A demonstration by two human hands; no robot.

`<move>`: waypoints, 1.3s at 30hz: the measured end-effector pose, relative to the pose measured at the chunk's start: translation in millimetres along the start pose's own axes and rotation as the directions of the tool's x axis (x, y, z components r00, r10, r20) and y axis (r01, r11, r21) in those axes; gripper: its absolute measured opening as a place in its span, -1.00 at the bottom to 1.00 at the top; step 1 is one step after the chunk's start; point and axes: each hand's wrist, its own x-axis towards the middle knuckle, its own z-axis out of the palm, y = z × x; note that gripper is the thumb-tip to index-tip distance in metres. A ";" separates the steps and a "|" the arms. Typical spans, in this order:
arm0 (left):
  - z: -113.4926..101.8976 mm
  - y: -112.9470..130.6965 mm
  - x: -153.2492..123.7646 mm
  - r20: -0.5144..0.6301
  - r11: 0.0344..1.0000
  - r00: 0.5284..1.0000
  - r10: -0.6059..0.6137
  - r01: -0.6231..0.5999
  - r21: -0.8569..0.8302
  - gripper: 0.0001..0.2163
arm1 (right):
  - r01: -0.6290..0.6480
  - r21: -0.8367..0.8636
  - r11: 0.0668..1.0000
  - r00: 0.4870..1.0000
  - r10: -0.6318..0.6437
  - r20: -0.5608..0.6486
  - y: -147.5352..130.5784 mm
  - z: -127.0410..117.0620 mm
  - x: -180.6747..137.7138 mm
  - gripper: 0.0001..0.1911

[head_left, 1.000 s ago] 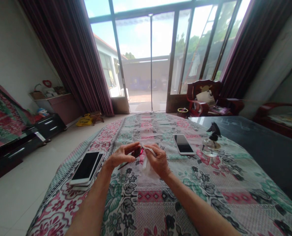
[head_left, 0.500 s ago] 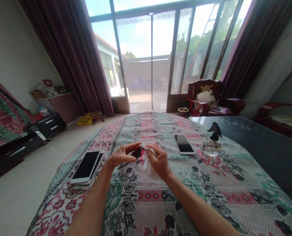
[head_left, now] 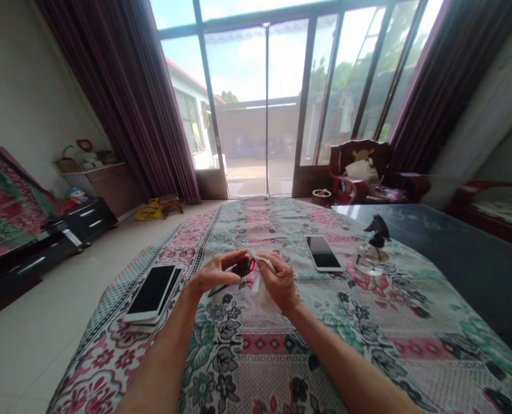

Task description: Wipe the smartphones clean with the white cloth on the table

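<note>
Barely anything's moved since a second ago, just the red-glinting glasses [head_left: 244,267] edging right, mid-frame. Left hand [head_left: 215,272] has them, right hand [head_left: 278,282] pinches a white cloth [head_left: 261,295]. I'd brace them firmly and rub gently so nothing flexes.

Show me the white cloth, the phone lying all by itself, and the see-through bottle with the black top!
White cloth [head_left: 262,295]: head view, its hanging part.
Phone [head_left: 323,253]: head view, middle of its screen.
Bottle [head_left: 370,262]: head view, its clear body.
</note>
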 end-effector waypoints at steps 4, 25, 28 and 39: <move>-2.3 -1.4 -0.7 0.008 1.000 1.000 -0.006 0.006 -0.006 -0.30 | -0.038 0.052 0.998 0.998 0.035 0.058 5.8 -2.3 0.4 -0.83; -11.9 -8.0 -2.8 0.060 0.996 0.998 0.021 -0.015 -0.090 -0.30 | -0.036 0.042 0.998 0.997 0.033 0.070 6.3 1.7 0.6 -0.77; -10.3 -7.1 -2.8 0.046 0.995 0.999 0.021 -0.017 -0.094 -0.30 | -0.023 0.044 0.999 0.996 0.019 0.083 7.1 2.5 -0.7 -0.78; -2.6 -3.0 -1.4 0.020 0.998 1.000 -0.007 0.009 -0.061 -0.31 | -0.032 0.048 0.998 0.998 0.029 0.049 8.1 0.7 0.8 -0.80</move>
